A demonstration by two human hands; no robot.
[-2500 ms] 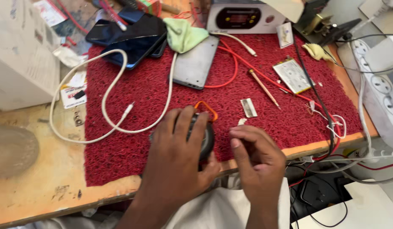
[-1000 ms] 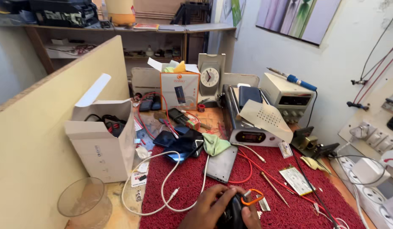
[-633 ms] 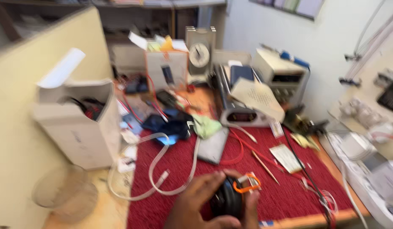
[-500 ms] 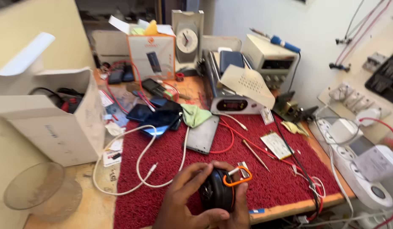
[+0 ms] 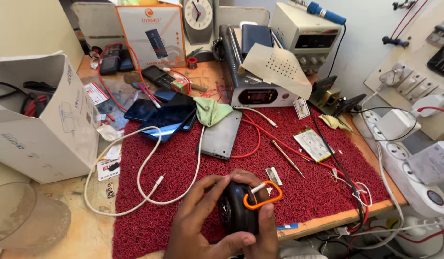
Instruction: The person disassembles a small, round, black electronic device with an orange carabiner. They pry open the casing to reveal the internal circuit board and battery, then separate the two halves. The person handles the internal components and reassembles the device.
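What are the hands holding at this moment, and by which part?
Both hands hold a small round black device with an orange clip: left hand around its body, right hand at the clip side.

White cable (image 5: pixel 145 172), green cloth (image 5: pixel 210 110), grey tablet (image 5: pixel 222 136), red mat (image 5: pixel 183 158), cardboard box (image 5: pixel 44 124)

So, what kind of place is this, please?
Most likely a small electronics repair bench: a bench power supply, loose phones on a red mat, and a wall power strip. Both hands hold a small black speaker.
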